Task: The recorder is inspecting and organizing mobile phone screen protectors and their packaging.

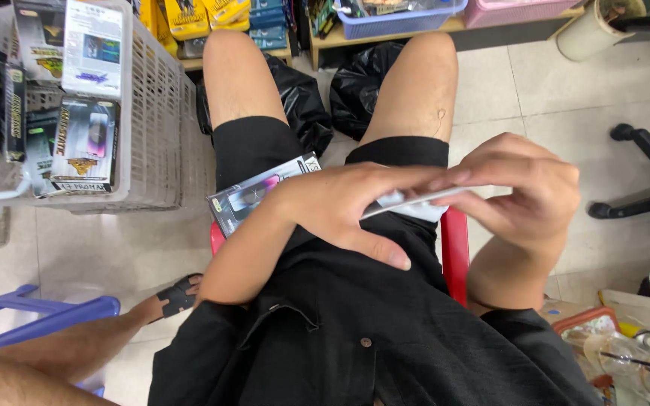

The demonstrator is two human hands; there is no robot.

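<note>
bright even light, soft shadows, warped edges

Your left hand [355, 214] reaches across your lap, palm down, fingers stretched to the right and thumb hanging low. Your right hand [520, 188] meets it from the other side, fingers curled, fingertips pinching beside the left fingertips. Both forearms are bare.

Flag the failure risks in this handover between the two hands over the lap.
1. The flat grey printed package lies under the left hand, jutting past the thigh; it may slide to the floor.
2. The thin white flat piece is pinched only by fingertips of the right hand; it could bend or slip.
3. The left hand hides the grip area, so alignment is unclear.
</note>
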